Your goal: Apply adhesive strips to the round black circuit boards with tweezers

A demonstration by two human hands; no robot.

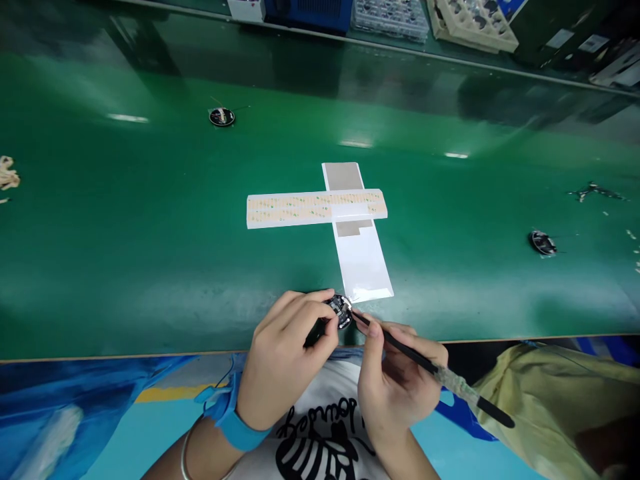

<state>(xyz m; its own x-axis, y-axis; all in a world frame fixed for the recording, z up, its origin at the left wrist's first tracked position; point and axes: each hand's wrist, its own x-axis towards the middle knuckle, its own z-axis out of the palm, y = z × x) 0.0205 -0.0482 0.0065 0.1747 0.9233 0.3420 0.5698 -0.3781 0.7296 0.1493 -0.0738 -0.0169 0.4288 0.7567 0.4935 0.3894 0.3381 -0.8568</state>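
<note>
My left hand (290, 347) is closed around a small round black device with an open face showing electronic parts (342, 311), holding it over the bench's near edge. A slim black pointed tool (415, 357), with clear tape wrapped round its handle, is pinched in my right hand (400, 380). The tool's tip meets the right rim of the device; whether it grips anything there is too small to tell. Just beyond the hands lies a white sheet with grey patches (365, 263). Across it rests a strip of small tan stickers (290, 209).
Similar round black devices lie on the green bench (150, 267): one far left (221, 117), one at right (543, 243). Dark wire pieces (595, 192) are at far right. Trays of parts (390, 19) and a blue box (307, 15) line the back. A blue wrist strap (240, 423) circles my left wrist.
</note>
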